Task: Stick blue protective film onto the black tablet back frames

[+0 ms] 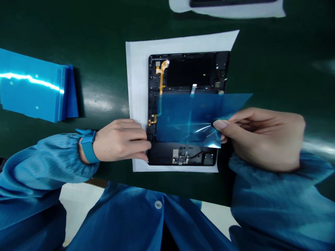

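Observation:
An opened tablet housing [201,153] lies on a white sheet [138,83], its inside facing up. An orange flex cable [161,80] runs down its left side, and a small circuit board [180,158] sits near the bottom. My left hand [120,139] grips the housing's lower left edge, fingers bent and closed. Between thumb and fingers, my right hand [264,136] pinches a clear blue film [180,115] by its right part. The film covers the middle of the housing and sticks out past its right edge. Whether it touches the inside I cannot tell.
A stack of blue film sheets [28,94] lies on the dark green table [99,76] at the left. At the far edge of view, a dark device [230,2] rests on another white sheet [243,12].

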### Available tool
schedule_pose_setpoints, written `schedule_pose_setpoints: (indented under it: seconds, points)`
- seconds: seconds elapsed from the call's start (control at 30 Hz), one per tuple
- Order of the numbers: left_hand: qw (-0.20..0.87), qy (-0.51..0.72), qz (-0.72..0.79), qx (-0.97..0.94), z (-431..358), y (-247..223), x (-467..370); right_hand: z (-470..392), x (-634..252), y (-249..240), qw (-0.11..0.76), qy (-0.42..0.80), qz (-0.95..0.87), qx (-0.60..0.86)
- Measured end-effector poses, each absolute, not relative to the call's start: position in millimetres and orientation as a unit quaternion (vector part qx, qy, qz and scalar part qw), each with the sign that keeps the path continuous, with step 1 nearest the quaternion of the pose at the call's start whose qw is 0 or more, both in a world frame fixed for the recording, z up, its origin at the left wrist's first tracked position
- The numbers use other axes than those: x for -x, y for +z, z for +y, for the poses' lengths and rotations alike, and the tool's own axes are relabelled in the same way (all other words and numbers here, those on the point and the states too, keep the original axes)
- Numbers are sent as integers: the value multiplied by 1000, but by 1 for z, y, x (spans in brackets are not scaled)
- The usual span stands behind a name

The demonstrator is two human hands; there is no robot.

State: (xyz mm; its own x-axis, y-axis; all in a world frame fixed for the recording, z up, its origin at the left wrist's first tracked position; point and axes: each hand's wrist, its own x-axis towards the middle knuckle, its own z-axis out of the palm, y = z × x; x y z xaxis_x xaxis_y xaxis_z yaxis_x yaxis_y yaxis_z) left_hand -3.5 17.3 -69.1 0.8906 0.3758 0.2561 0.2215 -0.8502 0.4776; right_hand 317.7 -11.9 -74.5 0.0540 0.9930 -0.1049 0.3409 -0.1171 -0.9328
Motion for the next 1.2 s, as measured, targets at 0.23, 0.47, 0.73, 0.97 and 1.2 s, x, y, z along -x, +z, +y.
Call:
schedule_pose_setpoints:
  seconds: [0.23,0.47,0.73,0.97,1.2]
  points:
    - [222,177,155,-946,18,-69,3,-12,-317,-75,387,422,-540,616]
    - [224,178,152,-946,17,-70,3,-11,-315,-72,382,420,-538,623]
    - [217,184,158,-946,17,-70,3,-11,-315,-72,375,426,-522,637]
    - [218,187,157,-945,17,-70,3,-9,-314,-73,353,444,-505,651]
    - [219,162,161,-949,17,-67,3,-9,-317,-74,333,481,-475,657]
